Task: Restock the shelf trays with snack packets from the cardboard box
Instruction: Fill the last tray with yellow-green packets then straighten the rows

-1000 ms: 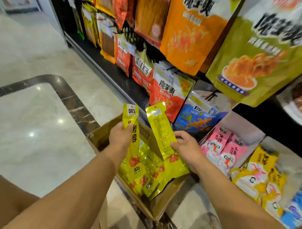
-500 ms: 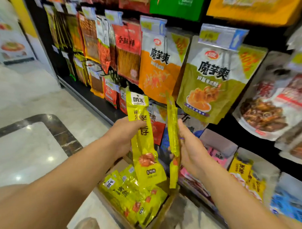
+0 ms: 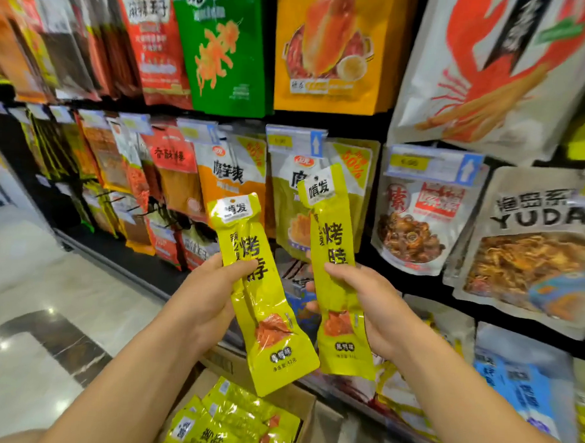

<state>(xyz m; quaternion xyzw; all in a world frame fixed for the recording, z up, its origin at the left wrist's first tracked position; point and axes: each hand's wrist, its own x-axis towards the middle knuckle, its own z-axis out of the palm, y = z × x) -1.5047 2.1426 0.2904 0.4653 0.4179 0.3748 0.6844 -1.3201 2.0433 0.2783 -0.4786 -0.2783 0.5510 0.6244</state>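
Since half a second ago both hands have come up higher in front of the shelf, and the right packet (image 3: 335,276) now shows its printed face, not its thin edge. The left hand (image 3: 208,304) grips the left packet (image 3: 264,319) at the middle, fingers curled round it, the packet upright and slightly tilted. The right hand (image 3: 372,312) grips the right packet the same way, just beside the first. Below, the cardboard box (image 3: 303,404) holds more yellow packets (image 3: 231,421). Hanging bags (image 3: 414,219) cover the shelf behind.
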